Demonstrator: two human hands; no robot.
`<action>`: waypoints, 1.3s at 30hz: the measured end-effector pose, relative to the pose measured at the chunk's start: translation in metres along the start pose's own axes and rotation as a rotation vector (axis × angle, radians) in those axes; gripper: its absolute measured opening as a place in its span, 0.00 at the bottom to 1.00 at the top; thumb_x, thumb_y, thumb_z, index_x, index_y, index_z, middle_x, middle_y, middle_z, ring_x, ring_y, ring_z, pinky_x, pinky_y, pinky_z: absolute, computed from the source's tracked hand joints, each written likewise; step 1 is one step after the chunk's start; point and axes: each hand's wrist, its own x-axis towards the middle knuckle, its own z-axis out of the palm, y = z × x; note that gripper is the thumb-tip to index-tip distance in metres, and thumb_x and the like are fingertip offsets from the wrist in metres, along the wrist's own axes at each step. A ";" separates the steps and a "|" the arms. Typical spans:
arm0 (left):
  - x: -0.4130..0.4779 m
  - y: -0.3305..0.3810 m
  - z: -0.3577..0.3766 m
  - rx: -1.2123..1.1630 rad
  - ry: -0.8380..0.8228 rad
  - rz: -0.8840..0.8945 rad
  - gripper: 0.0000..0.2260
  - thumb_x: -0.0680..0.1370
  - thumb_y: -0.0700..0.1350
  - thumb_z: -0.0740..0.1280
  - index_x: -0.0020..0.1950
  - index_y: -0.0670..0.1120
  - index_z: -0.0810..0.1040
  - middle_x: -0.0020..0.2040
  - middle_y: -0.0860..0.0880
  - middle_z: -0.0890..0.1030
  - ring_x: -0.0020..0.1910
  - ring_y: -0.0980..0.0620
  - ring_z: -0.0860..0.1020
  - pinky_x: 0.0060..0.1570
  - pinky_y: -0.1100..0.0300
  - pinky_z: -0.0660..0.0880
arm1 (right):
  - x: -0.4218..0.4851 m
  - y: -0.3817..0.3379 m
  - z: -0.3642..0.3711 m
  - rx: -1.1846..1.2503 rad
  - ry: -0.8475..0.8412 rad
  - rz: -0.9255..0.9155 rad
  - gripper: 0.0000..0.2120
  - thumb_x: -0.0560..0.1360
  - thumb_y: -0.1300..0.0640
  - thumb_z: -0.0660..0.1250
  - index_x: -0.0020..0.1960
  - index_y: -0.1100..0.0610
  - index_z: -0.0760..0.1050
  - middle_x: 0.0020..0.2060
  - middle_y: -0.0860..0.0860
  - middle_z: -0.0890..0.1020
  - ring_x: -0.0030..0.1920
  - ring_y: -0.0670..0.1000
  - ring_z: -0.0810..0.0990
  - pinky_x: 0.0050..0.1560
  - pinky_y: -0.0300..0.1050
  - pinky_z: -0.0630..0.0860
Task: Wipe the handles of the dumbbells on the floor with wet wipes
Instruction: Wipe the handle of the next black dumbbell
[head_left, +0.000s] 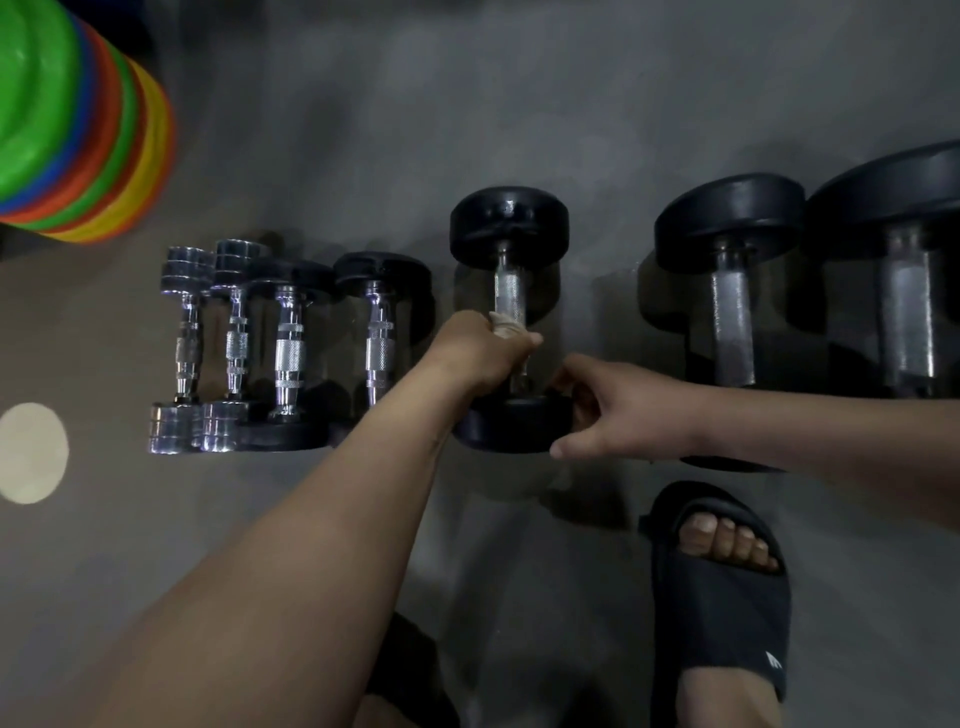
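Note:
A row of dumbbells lies on the grey floor. In the middle is a black-headed dumbbell (509, 223) with a knurled steel handle (509, 291). My left hand (483, 353) grips the lower part of that handle with a whitish wet wipe (506, 327) wrapped under the fingers. My right hand (608, 410) holds the near black head (511, 423) of the same dumbbell, thumb below and fingers over its right edge. The handle under my left hand is hidden.
To the left lie two small chrome dumbbells (187, 348) and two black-headed ones (382, 332). Two larger black dumbbells (732, 322) lie to the right. Stacked coloured cones (78, 119) stand at top left. My foot in a black slipper (722, 592) is at bottom right.

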 end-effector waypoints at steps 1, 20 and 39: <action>0.002 0.004 0.001 -0.036 0.008 -0.015 0.14 0.75 0.50 0.74 0.45 0.38 0.84 0.38 0.45 0.85 0.32 0.50 0.79 0.39 0.60 0.75 | -0.001 0.001 0.000 -0.004 0.004 -0.005 0.25 0.68 0.46 0.78 0.60 0.49 0.71 0.47 0.47 0.80 0.47 0.46 0.80 0.49 0.47 0.80; 0.013 0.016 0.036 -0.892 -0.202 -0.093 0.07 0.83 0.41 0.64 0.46 0.42 0.76 0.34 0.47 0.75 0.32 0.51 0.75 0.37 0.59 0.77 | -0.008 0.005 -0.029 -0.232 0.042 -0.232 0.18 0.69 0.37 0.75 0.41 0.40 0.65 0.42 0.41 0.73 0.43 0.36 0.74 0.39 0.32 0.68; 0.021 0.024 0.020 -0.309 0.085 -0.054 0.13 0.83 0.46 0.62 0.39 0.45 0.74 0.38 0.45 0.79 0.36 0.48 0.79 0.47 0.51 0.80 | -0.008 0.018 -0.011 -0.352 -0.034 -0.464 0.29 0.70 0.43 0.72 0.68 0.47 0.69 0.57 0.46 0.68 0.49 0.47 0.77 0.52 0.47 0.78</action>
